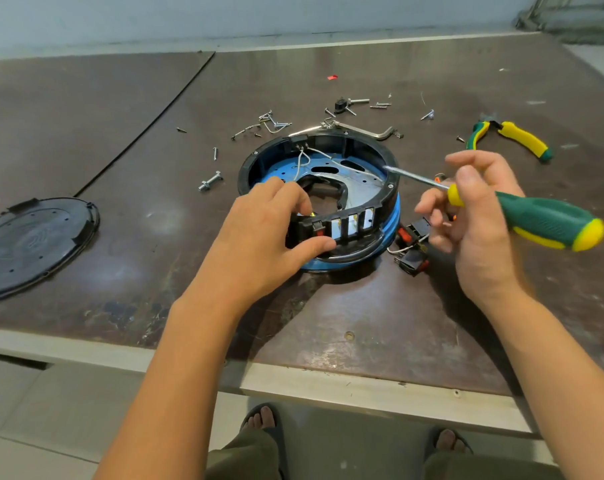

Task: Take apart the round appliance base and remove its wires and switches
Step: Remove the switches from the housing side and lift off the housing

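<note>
**Open base on the table, screwdriver at its rim**

From the head camera we see the round base (pixel 369 147) lying open on the brown table (pixel 120 161), straight ahead of the person. The left hand (pixel 265 230) grips the left end of its switch panel (pixel 342 226). The thumb presses the outside and the fingers curl over the top edge, so we cannot tell what the fingertips touch inside. The right hand (pixel 473 223) is curled around a green and yellow screwdriver (pixel 543 220) near its collar. The shaft slants towards the base's right rim, and we cannot make out whether the tip touches it. That hand also hides part of the loose switches (pixel 411 237) lying just beside the base on the right. Inside, white wires (pixel 304 161) run from a black block at the far wall. The black lid (pixel 33 244) at left is cut off by the frame edge. Behind the base lie scattered screws (pixel 272 123) and a bent metal bar (pixel 366 129). A bolt (pixel 210 181) sits to its left, and pliers (pixel 522 142) rest well off to the right.
</note>
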`<control>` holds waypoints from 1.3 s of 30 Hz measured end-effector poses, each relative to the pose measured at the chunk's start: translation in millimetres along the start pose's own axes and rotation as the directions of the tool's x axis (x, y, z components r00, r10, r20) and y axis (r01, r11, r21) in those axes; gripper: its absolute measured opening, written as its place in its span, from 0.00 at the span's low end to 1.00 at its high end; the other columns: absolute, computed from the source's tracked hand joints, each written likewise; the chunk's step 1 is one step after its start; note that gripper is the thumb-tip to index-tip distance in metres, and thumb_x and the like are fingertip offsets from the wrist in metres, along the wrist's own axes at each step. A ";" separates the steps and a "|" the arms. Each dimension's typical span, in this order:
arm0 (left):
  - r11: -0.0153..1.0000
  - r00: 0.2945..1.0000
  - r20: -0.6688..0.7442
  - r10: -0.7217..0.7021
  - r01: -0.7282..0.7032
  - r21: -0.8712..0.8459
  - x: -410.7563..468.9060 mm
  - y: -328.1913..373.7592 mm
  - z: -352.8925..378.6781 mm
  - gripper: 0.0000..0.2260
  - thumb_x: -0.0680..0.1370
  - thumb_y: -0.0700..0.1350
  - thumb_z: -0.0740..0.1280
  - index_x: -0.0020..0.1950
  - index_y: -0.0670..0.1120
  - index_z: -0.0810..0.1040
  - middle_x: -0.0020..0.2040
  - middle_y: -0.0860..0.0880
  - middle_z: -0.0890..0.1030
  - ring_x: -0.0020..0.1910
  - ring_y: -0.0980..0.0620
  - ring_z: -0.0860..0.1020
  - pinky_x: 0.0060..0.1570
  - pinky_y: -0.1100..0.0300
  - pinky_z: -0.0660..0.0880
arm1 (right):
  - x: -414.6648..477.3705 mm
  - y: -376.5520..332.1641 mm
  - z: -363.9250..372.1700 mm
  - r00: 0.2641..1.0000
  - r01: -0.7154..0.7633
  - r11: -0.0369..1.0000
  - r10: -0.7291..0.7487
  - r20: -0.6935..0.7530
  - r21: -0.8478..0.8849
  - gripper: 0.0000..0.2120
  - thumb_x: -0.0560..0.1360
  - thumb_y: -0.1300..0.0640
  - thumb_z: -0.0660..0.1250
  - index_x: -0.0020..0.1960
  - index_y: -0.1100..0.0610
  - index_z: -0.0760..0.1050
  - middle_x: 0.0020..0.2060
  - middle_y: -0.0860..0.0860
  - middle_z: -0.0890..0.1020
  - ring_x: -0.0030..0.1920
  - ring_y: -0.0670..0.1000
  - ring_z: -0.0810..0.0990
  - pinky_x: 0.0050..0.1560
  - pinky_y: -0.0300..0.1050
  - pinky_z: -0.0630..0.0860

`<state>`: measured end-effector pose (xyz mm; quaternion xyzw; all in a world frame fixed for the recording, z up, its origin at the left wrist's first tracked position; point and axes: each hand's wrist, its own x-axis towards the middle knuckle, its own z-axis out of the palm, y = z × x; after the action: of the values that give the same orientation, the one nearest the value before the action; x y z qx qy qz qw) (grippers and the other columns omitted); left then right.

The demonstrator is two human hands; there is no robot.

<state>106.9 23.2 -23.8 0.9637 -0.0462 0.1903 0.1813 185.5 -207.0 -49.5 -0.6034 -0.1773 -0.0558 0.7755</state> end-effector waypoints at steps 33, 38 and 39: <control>0.967 0.988 0.102 0.120 -0.093 -0.239 -4.6 -7.4 -3.8 0.13 0.78 0.48 0.70 0.63 0.55 0.79 0.51 0.70 0.75 0.50 0.74 0.71 0.55 0.69 0.62 | -3.7 -8.5 7.9 0.974 -0.156 0.982 0.135 0.184 0.105 0.13 0.74 0.49 0.71 0.34 0.54 0.76 0.25 0.52 0.78 0.22 0.49 0.73 0.23 0.33 0.65; 0.959 0.982 0.109 0.151 -0.119 -0.259 -3.0 -5.3 -8.3 0.13 0.78 0.45 0.69 0.63 0.51 0.81 0.51 0.63 0.79 0.50 0.76 0.72 0.52 0.79 0.61 | -2.7 -9.2 5.8 0.973 -0.165 0.981 0.146 0.177 0.098 0.15 0.75 0.45 0.72 0.35 0.52 0.79 0.25 0.51 0.79 0.23 0.49 0.74 0.24 0.33 0.67; 0.957 0.982 0.111 0.155 -0.121 -0.262 -3.0 -5.0 -8.8 0.13 0.79 0.44 0.69 0.63 0.51 0.81 0.51 0.62 0.80 0.50 0.76 0.72 0.52 0.79 0.62 | -2.6 -9.5 6.0 0.972 -0.169 0.981 0.150 0.183 0.098 0.15 0.75 0.43 0.73 0.35 0.53 0.78 0.26 0.51 0.79 0.23 0.49 0.74 0.24 0.33 0.67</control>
<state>101.8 31.2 -19.1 0.9374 -0.1491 0.1317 0.2860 179.0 -204.1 -40.5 -0.5736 -0.1984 0.0700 0.7917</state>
